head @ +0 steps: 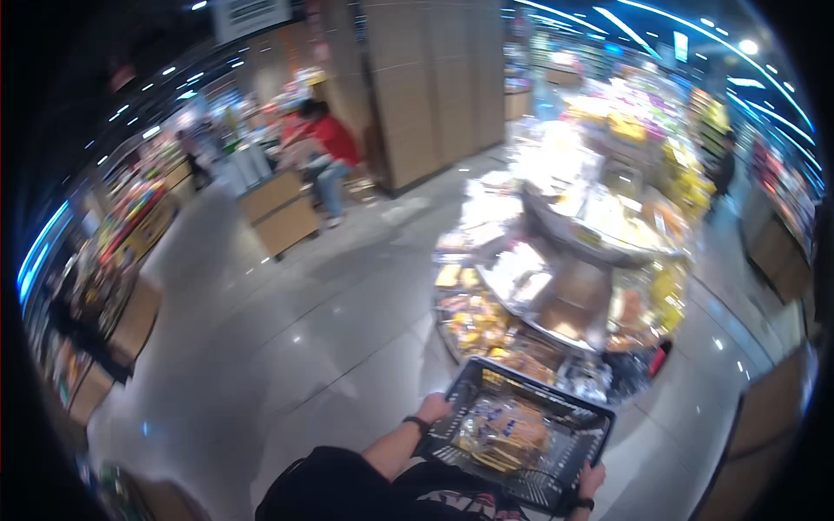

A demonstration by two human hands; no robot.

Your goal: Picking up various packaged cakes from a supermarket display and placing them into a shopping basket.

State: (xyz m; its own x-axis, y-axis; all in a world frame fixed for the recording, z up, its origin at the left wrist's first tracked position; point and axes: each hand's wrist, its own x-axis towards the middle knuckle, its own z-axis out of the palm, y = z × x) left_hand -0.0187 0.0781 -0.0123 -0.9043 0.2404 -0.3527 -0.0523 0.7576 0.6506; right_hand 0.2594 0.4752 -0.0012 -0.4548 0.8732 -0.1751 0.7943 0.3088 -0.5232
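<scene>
A black plastic shopping basket (596,417) is held level in front of my body. My left hand (434,409) grips its left rim, and a dark band circles that wrist. On the opposite side, my right hand (591,480) holds the right rim, with another dark band at the wrist. Inside the basket lies a clear plastic package (505,430) of what looks like bread or pastry; blur hides the details. Just beyond the basket's far edge stands a round tiered display (567,306) stacked with packaged food, its upper tier washed out by glare.
A person in a red top (335,140) bends by a wooden counter (280,211) at the left. Behind rises a wood-panelled pillar (436,91). Glossy tiled floor (339,325) runs between that counter and the display. A dark-clothed person (724,166) stands at right, near wooden-sided stands (775,241).
</scene>
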